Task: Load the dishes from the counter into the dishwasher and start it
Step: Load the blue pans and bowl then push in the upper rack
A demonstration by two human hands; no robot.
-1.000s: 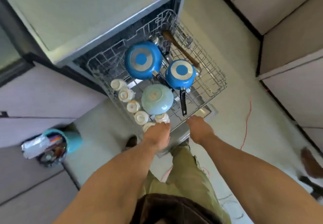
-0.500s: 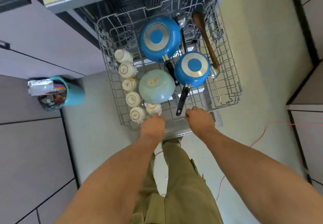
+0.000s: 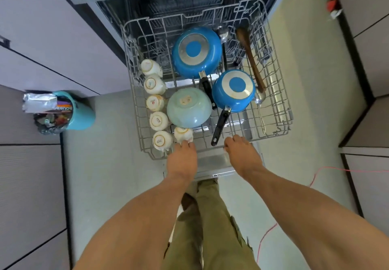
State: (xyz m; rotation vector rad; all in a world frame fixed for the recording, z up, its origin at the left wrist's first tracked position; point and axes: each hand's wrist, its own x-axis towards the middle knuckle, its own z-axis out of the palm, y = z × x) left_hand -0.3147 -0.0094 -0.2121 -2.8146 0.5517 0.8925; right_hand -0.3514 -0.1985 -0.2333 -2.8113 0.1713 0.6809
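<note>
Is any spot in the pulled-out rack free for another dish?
Yes: the back-left corner of the rack, behind the cups and left of the large pan, is bare; so is the front right, between the small pan's handle and the metal spoon. The left column and centre around the bowl are packed.

Packet [image 3: 63, 108] in teal bin [image 3: 84, 116]: upside-down capitals "BOURB…", remainder cut off by bin rim.
Cups [image 3: 159, 141] in rack [image 3: 283, 109], bases up: ring stamp on each base with short word inside, possibly "SISTA", too small to confirm.
Bowl [image 3: 189, 107], base up: faint printed marks at centre, illegible.
</note>
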